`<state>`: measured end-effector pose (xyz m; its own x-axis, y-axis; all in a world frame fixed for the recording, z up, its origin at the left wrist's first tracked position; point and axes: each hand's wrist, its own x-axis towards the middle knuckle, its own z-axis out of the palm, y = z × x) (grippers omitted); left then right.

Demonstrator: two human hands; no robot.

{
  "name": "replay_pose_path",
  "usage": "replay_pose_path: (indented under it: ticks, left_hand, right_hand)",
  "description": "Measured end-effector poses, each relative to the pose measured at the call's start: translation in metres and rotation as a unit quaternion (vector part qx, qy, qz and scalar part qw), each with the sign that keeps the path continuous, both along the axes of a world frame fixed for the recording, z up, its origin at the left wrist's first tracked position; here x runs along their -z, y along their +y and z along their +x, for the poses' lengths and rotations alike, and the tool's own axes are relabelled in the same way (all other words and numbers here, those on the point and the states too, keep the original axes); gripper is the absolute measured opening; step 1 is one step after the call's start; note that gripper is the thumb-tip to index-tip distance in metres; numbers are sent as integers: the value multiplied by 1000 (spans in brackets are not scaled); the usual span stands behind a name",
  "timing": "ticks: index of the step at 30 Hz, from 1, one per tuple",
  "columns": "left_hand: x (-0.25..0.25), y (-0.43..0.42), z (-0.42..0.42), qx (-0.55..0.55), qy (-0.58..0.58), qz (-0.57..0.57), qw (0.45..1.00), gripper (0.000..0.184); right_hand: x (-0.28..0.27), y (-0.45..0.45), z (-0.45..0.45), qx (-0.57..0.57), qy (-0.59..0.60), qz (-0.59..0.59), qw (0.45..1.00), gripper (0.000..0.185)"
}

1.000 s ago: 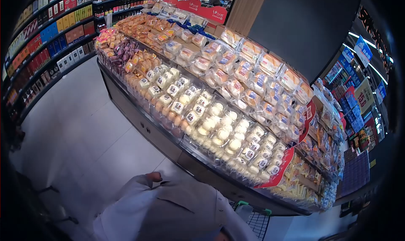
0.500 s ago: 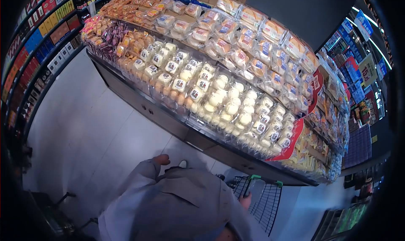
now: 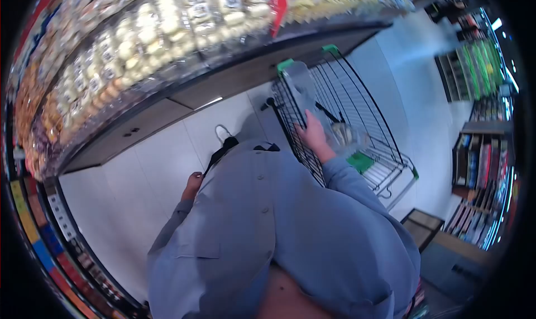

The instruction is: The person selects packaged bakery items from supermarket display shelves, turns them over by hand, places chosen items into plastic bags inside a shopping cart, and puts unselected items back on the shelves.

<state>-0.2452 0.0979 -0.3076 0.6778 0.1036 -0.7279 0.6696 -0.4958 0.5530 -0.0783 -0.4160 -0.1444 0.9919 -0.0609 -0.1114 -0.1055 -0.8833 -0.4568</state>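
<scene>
My right hand [image 3: 314,135] is closed on the near side of a black wire shopping cart [image 3: 371,104] with green corner caps. A clear plastic panel [image 3: 302,80] runs along the cart beside that hand. Inside the cart, something pale in clear packaging [image 3: 341,135] and a flat green piece [image 3: 360,162] show; I cannot make out more. At the left of my grey-blue shirt [image 3: 240,207], my left hand [image 3: 194,182] hangs low with its fingers curled in. I see nothing in it, and it touches no shelf.
A long display stand [image 3: 162,109] holds packaged buns and cakes [image 3: 148,26] ahead and to the left. Boxed goods line a shelf [image 3: 50,235] at the lower left. Pale tiled floor [image 3: 128,179] lies between them. More shelves [image 3: 486,160] stand at the right.
My view has tilted down and turned right, so the bun display now sits higher and farther left. The cart shows more fully, with my right hand still at it.
</scene>
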Motion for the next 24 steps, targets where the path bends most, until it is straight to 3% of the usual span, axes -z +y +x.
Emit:
replay_pose_path:
  ticks: [1,3,4,6,9,11,13,24]
  left_hand:
    - [5,-8,-17,30,20,-6,999,46]
    - [12,-11,-42,57,37,-12,998,47]
    - [12,-11,-51,69,40,-13,997,47]
    - [14,-6,-61,95,36,-7,995,47]
    - [19,9,-58,131,23,-8,991,48]
    - [-5,9,-42,136,35,-27,990,48]
    - [-80,-26,-13,184,33,99,977,48]
    - [-74,-30,3,183,-18,58,981,45]
  right_hand:
    - [8,-24,-47,53,18,-4,998,67]
    - [13,-27,-79,-46,-4,18,999,62]
    - [12,-29,-92,-35,2,23,999,62]
    - [9,-31,-120,66,136,117,982,54]
    - [17,-36,-136,51,119,136,982,43]
    - [21,-31,-143,60,114,127,984,42]
    - [20,-26,-146,68,106,118,985,41]
    - [14,8,-169,56,111,81,989,31]
